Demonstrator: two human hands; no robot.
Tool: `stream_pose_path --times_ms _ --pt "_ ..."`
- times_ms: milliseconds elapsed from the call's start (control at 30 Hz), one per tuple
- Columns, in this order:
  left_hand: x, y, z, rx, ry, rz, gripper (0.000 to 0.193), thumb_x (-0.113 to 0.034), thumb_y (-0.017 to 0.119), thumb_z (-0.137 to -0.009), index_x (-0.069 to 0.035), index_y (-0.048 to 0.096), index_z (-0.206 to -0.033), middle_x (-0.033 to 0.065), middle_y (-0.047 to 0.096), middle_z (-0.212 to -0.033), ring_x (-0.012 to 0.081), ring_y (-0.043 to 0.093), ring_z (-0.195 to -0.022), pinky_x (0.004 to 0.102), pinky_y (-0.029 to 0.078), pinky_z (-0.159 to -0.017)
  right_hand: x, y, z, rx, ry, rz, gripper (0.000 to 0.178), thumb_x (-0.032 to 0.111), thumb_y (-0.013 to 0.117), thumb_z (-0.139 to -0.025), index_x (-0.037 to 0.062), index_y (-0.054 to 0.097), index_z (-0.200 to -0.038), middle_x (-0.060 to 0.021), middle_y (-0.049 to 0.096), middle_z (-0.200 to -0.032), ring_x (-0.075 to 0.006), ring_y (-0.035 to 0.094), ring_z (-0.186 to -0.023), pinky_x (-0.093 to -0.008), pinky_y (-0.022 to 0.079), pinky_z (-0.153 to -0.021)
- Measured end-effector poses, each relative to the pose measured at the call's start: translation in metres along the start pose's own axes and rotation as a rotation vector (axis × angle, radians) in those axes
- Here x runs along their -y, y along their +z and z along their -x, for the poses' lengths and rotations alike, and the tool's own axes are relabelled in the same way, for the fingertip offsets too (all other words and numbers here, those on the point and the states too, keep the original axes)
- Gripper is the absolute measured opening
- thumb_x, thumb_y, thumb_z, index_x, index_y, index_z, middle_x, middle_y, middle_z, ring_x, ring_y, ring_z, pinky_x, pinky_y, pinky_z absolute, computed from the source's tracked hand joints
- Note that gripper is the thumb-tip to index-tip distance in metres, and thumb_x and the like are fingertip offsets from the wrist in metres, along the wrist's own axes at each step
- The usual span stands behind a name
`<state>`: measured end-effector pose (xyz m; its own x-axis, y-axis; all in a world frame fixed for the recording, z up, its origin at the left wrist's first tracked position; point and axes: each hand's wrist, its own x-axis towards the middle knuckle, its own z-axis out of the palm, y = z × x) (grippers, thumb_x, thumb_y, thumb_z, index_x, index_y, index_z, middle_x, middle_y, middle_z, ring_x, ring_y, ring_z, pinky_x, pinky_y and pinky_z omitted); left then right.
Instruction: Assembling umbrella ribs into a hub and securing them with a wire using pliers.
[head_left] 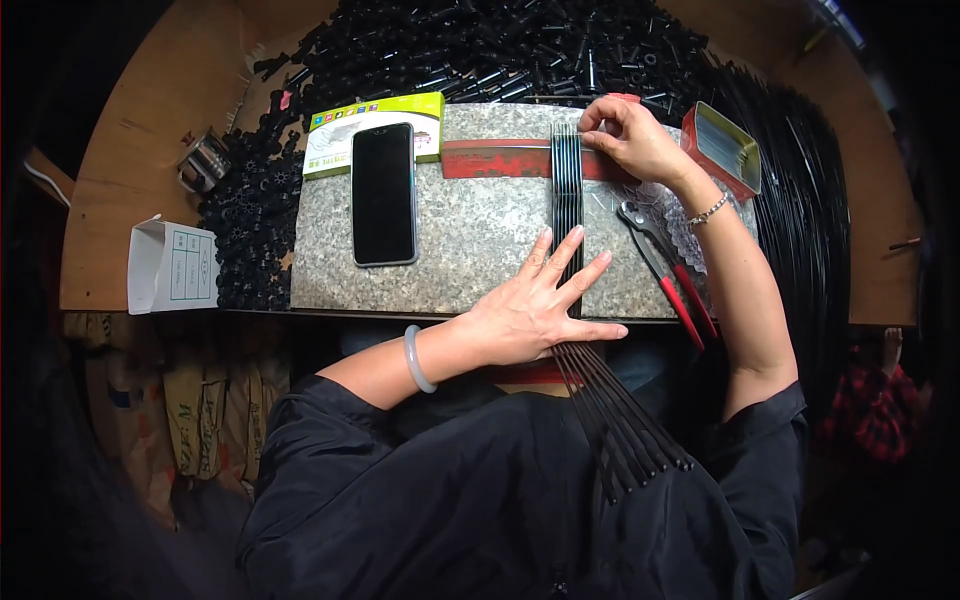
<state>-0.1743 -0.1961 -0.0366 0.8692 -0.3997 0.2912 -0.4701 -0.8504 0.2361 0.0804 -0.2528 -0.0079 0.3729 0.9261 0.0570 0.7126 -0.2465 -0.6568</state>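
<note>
Handling thin black rods (567, 195) with both hands (528, 312) (640, 142).

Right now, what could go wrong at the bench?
1. The rods fan out past the front edge of the slab; if the spread left hand lifts, they might shift or tip.
2. The pliers jut past that same edge, near the right forearm, so a bump could knock them off.
</note>
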Motion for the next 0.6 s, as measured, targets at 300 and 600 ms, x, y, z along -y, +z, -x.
stream_pose_path --times_ms 300,600 --pt "-0.001 -0.003 -0.014 0.008 0.039 0.029 0.062 -0.025 0.066 -0.073 -0.042 0.045 -0.129 0.0232 0.026 -0.143 0.0527 0.021 -0.13 0.0647 0.024 -0.101 0.004 -0.005 0.005 -0.208 -0.178 0.044 0.026 0.001 0.049 -0.079 0.0033 0.054 -0.104 -0.0096 0.049 -0.093 -0.0171 0.051 -0.071 -0.0286 0.045 -0.069" --pt "-0.017 -0.011 -0.007 0.13 -0.067 -0.067 0.056 -0.031 0.072 -0.07 -0.039 0.054 -0.123 0.0276 0.029 -0.14 0.053 0.021 -0.129 0.0643 0.02 -0.102 -0.064 -0.096 0.057 -0.326 0.62 0.554 0.017 0.014 0.065 -0.069 0.0077 0.071 -0.084 -0.0167 0.067 -0.089 -0.0318 0.065 -0.086 -0.0407 0.052 -0.077"
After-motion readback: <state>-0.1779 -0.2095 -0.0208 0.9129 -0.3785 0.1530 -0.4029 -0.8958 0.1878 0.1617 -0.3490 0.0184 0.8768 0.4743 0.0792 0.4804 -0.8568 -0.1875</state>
